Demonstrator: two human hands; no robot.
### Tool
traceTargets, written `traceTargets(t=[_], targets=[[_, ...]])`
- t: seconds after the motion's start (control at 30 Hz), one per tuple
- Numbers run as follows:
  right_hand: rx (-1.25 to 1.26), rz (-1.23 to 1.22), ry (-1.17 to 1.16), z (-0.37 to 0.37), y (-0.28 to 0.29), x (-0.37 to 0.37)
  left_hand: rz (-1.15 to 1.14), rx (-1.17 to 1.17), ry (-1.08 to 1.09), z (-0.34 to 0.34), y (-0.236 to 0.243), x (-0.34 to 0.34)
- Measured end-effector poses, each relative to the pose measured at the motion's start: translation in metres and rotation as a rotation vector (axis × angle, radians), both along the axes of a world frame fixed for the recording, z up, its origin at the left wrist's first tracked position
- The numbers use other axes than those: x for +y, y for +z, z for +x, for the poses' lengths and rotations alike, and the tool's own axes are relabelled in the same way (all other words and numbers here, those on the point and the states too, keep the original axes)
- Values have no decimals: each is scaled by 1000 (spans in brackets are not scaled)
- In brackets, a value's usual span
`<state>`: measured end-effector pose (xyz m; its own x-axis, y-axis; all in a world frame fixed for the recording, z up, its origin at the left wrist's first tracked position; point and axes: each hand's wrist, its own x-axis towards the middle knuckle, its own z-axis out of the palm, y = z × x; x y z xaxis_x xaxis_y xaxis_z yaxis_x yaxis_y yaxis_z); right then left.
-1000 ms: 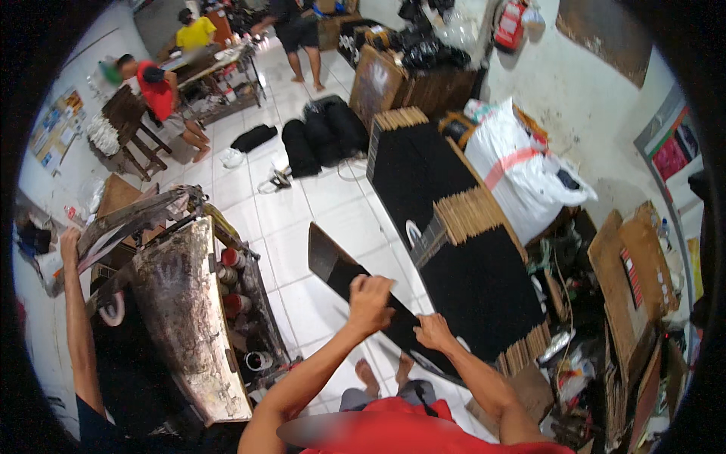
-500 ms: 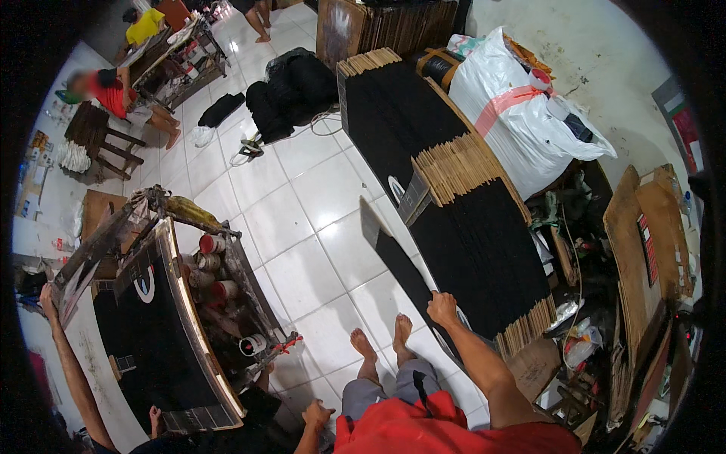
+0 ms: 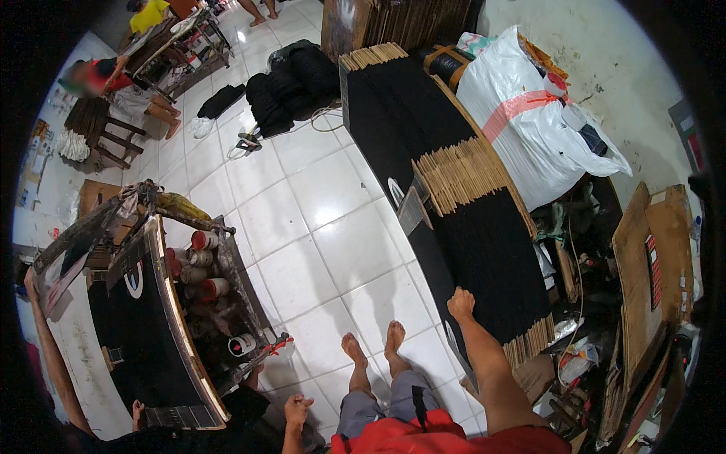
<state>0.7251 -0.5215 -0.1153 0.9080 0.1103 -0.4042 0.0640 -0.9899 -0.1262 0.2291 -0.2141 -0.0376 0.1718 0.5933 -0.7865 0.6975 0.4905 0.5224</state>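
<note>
A long row of black cardboard sheets [image 3: 484, 250] with brown edges stands on edge on the white tiled floor to my right. My right hand [image 3: 460, 303] is on the near end of the row, its fingers curled over the top edge of the outermost black sheet [image 3: 456, 344], which leans flat against the others. My left hand [image 3: 296, 409] hangs low by my left knee, fingers apart and holding nothing. My bare feet [image 3: 374, 344] stand on the tiles between the two hands.
A black-topped work table [image 3: 140, 333] with several paint cans [image 3: 203, 261] beside it stands on the left; a co-worker's arm [image 3: 47, 356] reaches along its far side. A white sack [image 3: 529, 129] and brown cartons [image 3: 650, 265] crowd the right. Black bundles [image 3: 291, 83] lie farther off.
Both hands held a black sheet up a second ago. My left hand let go and dropped to my side; my right hand carried the sheet rightward against the row.
</note>
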Motion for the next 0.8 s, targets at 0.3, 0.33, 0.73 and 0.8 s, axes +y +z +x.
traceTargets(t=[0.3,0.33,0.73,0.8], targets=[[-17,-24,-51,18,-3,0,-73,139,-52,-29,-26,-19],[-7,-15,-60,20,-4,0,-80,207,-88,-32,-27,-20],[-52,-60,-24,26,-14,-1,-69,87,-66,1,-3,-8],[-47,-63,-38,27,-14,0,-31,124,-110,5,-3,-10]])
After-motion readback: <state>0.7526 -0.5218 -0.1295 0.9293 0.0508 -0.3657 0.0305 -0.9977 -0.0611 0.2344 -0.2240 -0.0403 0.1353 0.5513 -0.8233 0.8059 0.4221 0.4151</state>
